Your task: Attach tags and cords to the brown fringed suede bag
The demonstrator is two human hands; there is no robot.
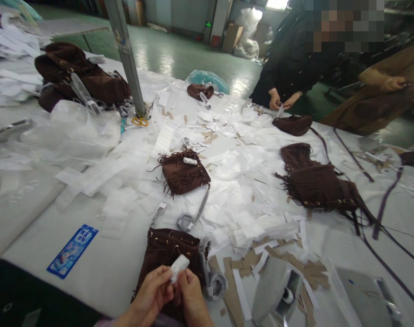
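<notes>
My left hand [151, 289] and my right hand [192, 296] are both closed on a small white wrapped piece [179, 265], pinching it between fingers and thumbs. What is inside the wrapping is hidden. Beneath them lies a dark brown bag [169, 240] with gold eyelets and a cord along its top; my hands cover its lower part. A coiled strap in clear plastic [216, 285] lies against the bag's right side. Further up, a brown fringed bag [186, 176] rests on the table with a similar white piece on top.
White wrapping sheets [251, 195] and brown card strips [309, 272] litter the table. A grey tape dispenser [276, 290] stands at right, a blue packet [72, 251] at left. Brown bags [316, 184] lie right. Yellow-handled scissors [139, 121] lie by a metal post [125, 54]. Two co-workers stand across the table.
</notes>
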